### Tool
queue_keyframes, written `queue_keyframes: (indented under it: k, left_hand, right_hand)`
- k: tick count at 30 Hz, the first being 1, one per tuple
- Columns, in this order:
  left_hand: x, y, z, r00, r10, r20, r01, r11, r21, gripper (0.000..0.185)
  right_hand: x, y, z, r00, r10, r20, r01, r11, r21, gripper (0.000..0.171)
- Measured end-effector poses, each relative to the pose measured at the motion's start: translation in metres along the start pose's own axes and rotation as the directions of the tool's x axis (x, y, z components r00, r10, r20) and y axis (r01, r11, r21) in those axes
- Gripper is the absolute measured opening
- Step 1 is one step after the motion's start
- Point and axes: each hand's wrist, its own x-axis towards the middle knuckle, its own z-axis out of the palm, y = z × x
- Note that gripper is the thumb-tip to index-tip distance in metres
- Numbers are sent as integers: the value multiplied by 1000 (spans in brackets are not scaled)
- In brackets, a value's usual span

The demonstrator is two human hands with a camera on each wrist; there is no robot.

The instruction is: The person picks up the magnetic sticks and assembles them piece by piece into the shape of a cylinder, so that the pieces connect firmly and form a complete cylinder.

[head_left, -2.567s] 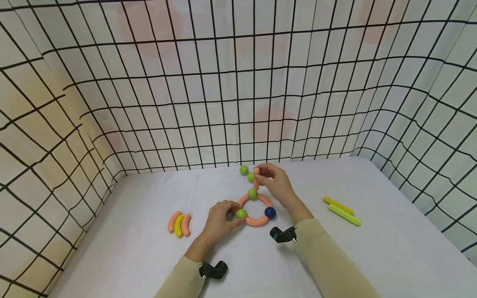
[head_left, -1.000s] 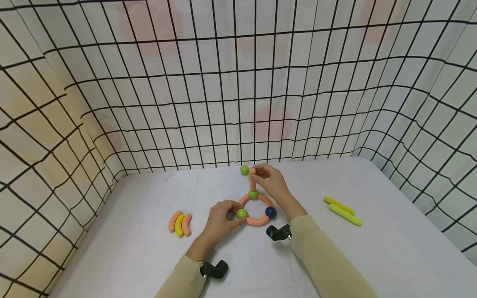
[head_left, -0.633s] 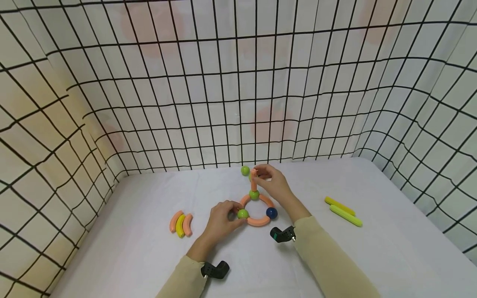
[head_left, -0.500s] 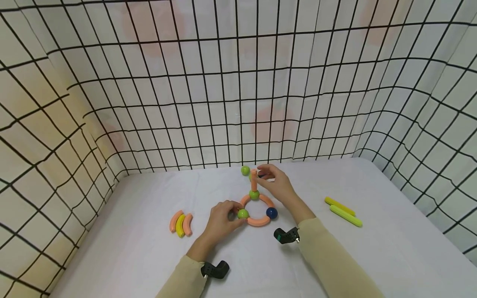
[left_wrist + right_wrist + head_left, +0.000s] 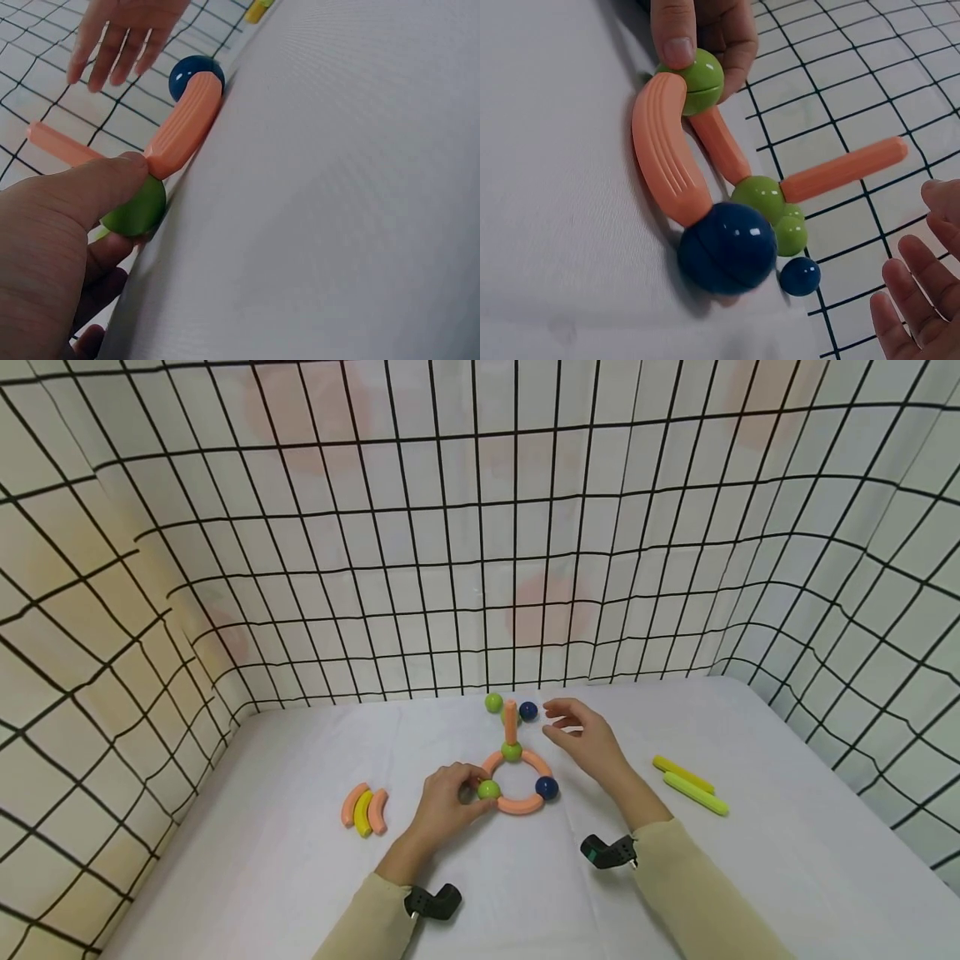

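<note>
A ring of curved orange pieces [image 5: 520, 807] joined by balls lies on the white tabletop. My left hand [image 5: 441, 810] pinches the green ball [image 5: 489, 790] on the ring's left side between thumb and fingers, as the right wrist view also shows. On the ring's far green ball [image 5: 512, 752] stands a straight orange stick [image 5: 512, 723], upright with nothing holding it. A dark blue ball [image 5: 547, 788] forms the ring's right corner. My right hand [image 5: 588, 743] is to the right of the stick, apart from it, fingers spread and holding nothing.
Behind the stick sit a loose green ball [image 5: 493, 702], a dark blue ball [image 5: 528, 711] and another green one, partly hidden. Curved orange and yellow pieces [image 5: 363, 814] lie at left. At right are a yellow stick [image 5: 682, 773] and a lime stick [image 5: 696, 794]. Black-gridded cloth walls [image 5: 480, 560] surround the table.
The orange stick came down onto the far green ball. My right hand then let go and drew away to the right, uncovering the loose blue ball. My left hand kept its grip.
</note>
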Motion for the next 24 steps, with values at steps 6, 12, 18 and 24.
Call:
queue_keyframes:
  k: [6,12,18,24]
  left_hand:
    - [-1,0,0,1000,-3,0,3,1000,-3,29]
    - [0,0,-1,1000,-1,-1,1,1000,-2,29]
    - [-1,0,0,1000,-7,3,7,1000,1,29]
    - [0,0,0,1000,-5,4,5,1000,5,30]
  right_hand:
    - [-6,10,-15,1000,-5,-13,5,1000,-24,39]
    - [-14,19,-28,1000,0,-23,-1,999,-54,40]
    - [-19,28,-42,999,2,-44,-5,998,-62,41]
    - [-22,35,-57,996,21,-83,-27,997,-68,41]
